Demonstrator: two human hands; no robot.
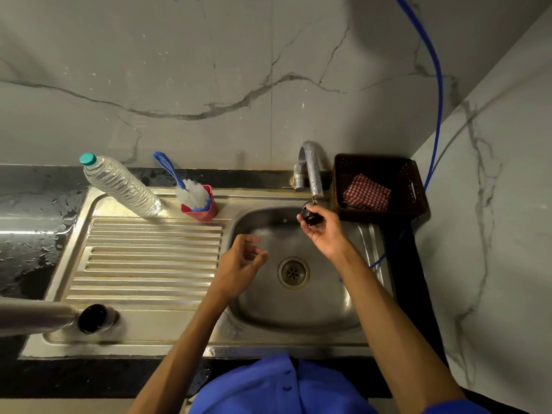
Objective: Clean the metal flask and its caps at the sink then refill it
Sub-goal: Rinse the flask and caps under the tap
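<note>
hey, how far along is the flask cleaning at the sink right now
Early to midway, by the look of it. Done: the metal flask lies uncapped on the drainboard. In hand: the right hand holds a dark cap under the tap; the left hand hovers empty. Left: brushing the flask with the bottle brush, recapping, refilling.

Right hand (321,231) raised, fingers pinched; left hand (239,264) loosely curled.
</note>
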